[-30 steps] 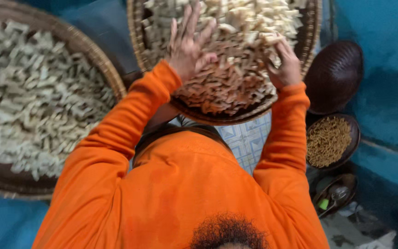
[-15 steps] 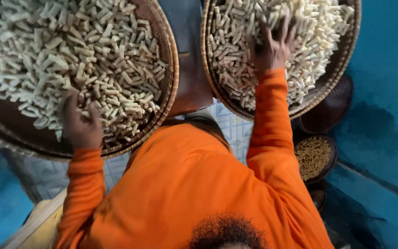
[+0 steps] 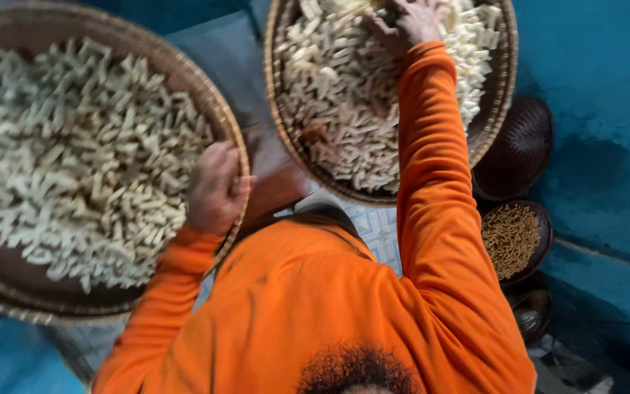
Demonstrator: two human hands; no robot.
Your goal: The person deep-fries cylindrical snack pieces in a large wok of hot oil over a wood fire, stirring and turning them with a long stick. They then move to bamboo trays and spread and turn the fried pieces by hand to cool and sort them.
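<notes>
Two wide round woven trays lie side by side, both heaped with several pale, short stick-shaped pieces. My left hand (image 3: 216,186) sits on the right rim of the left tray (image 3: 222,120), with its fingers curled over the edge. With the orange sleeve stretched out, my right hand (image 3: 404,22) rests fingers down on the pale pieces (image 3: 344,95) at the far side of the right tray (image 3: 280,124). The left tray's pale pieces (image 3: 74,160) lie spread out, with bare dark tray bottom showing near me.
A dark upturned woven bowl (image 3: 515,146) leans by the blue wall (image 3: 599,87) at right. Below it stands a dark bowl of thin brown sticks (image 3: 512,237), then another dark dish (image 3: 534,314). Patterned tile floor (image 3: 377,230) shows between the trays.
My left hand has slid off the pieces to the left tray's right rim. My right hand has stayed on the far part of the right tray. The view has shifted a little.
</notes>
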